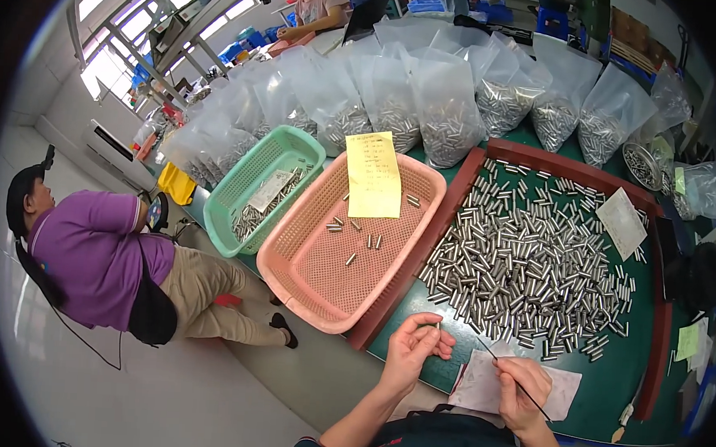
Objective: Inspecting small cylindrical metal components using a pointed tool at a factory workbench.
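My left hand (418, 350) is pinched closed at the front edge of the green tabletop. A small metal cylinder, partly hidden by the fingers, shows at its fingertips. In my right hand (523, 387) is a thin dark rod (536, 404), held like a pen. Its slim tip points up and left toward my left hand. Under the right hand lies a whitish, stained cloth or paper (562, 390). Just beyond both hands spreads a large heap of shiny metal cylinders (526, 265), loose on the table.
A red-brown wooden border (403, 305) frames the heap. To its left stand a pink basket (291, 294) with several cylinders and a yellow note (374, 176), and a green basket (221, 216). Filled plastic bags (449, 115) line the back. A person in purple (90, 242) stands left.
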A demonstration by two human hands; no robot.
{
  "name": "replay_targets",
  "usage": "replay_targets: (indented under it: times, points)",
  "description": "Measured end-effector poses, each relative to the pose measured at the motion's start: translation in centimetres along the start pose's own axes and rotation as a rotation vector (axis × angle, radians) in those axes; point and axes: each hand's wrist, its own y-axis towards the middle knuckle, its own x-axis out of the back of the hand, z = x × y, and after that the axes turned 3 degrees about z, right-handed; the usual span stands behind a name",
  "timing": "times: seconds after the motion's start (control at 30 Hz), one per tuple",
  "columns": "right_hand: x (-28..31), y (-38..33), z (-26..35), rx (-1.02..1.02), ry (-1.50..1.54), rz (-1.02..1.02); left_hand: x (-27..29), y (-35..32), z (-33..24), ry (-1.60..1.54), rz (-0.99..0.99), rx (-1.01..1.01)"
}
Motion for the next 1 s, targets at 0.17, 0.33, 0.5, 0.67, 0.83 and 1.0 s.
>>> replay_targets:
  times: [0.17,0.33,0.5,0.67,0.83,1.0]
  points:
    - [0.01,0.01,0.03,-0.005,0.000,-0.001,0.09,-0.05,0.05,-0.013,0.016,-0.006]
    - [-0.05,0.18,-0.05,0.009,0.003,0.000,-0.09,0.13,-0.16,-0.006,0.021,-0.010]
    - [-0.03,0.16,-0.06,0.010,0.011,-0.009,-0.17,0.14,-0.18,-0.009,0.001,-0.005]
    - [-0.20,0.39,-0.26,0.009,0.014,-0.002,-0.06,0.35,-0.09,-0.006,-0.014,0.020]
    - [0.08,0.13,0.05,0.011,0.008,-0.014,-0.73,0.00,-0.39,0.002,-0.033,0.006]
    - [0.20,0.10,0.04,0.011,0.007,-0.012,-0.25,-0.17,-0.11,0.003,-0.023,0.037]
